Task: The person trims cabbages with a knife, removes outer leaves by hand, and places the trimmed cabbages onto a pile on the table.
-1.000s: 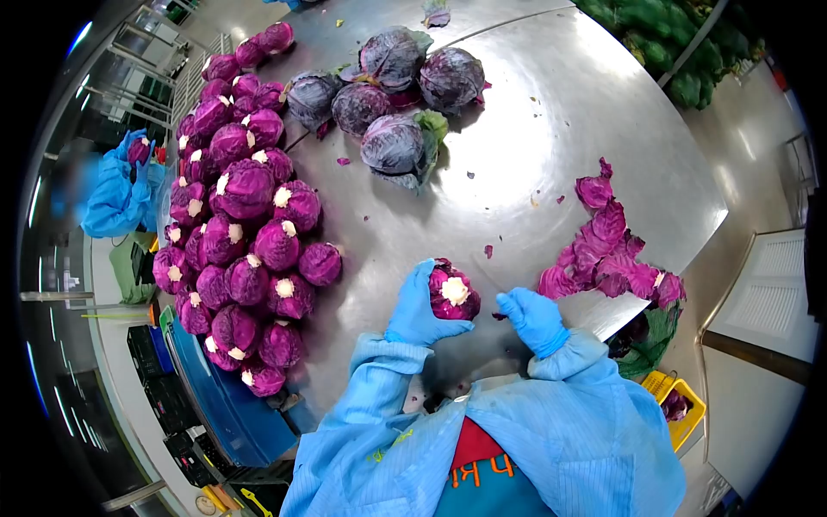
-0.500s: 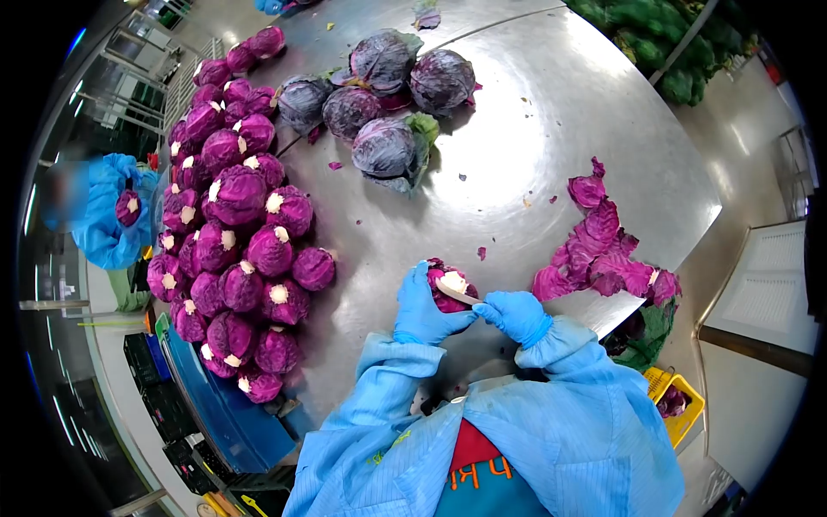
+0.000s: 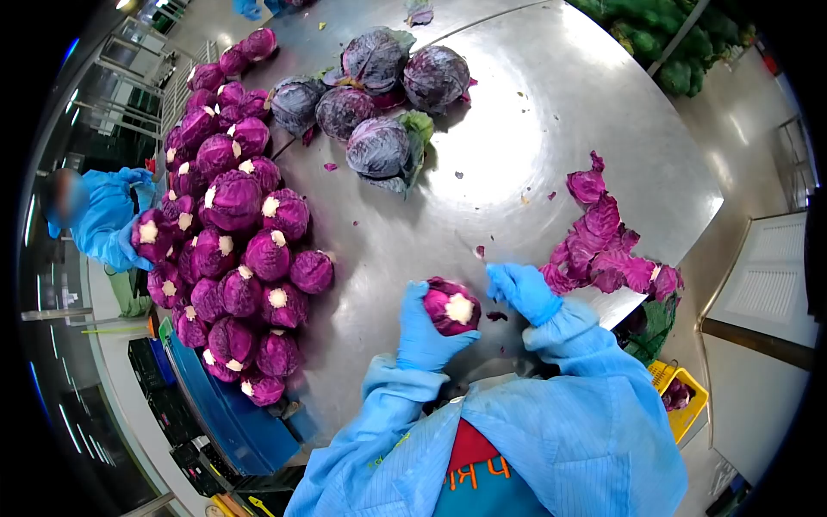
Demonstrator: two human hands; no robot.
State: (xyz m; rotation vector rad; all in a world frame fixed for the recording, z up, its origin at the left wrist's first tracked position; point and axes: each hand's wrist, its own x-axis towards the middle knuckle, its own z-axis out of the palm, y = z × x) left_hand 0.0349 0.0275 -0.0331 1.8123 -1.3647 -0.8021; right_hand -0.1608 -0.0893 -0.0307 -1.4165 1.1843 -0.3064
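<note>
Across from five dark cabbages [image 3: 377,147], the left hand [image 3: 420,333] clasps one purple cabbage [image 3: 446,303], with the right hand [image 3: 524,292] fisted, contents unclear.

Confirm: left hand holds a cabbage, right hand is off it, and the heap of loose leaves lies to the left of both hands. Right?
Not quite: the heap of loose leaves lies to the right of both hands, per the head view. The left hand does hold a cabbage; the right hand is off it.

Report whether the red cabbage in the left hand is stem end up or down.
Up: the red cabbage shows its pale cut stem to the camera above. Whether it touches the metal table, I cannot tell.
</note>
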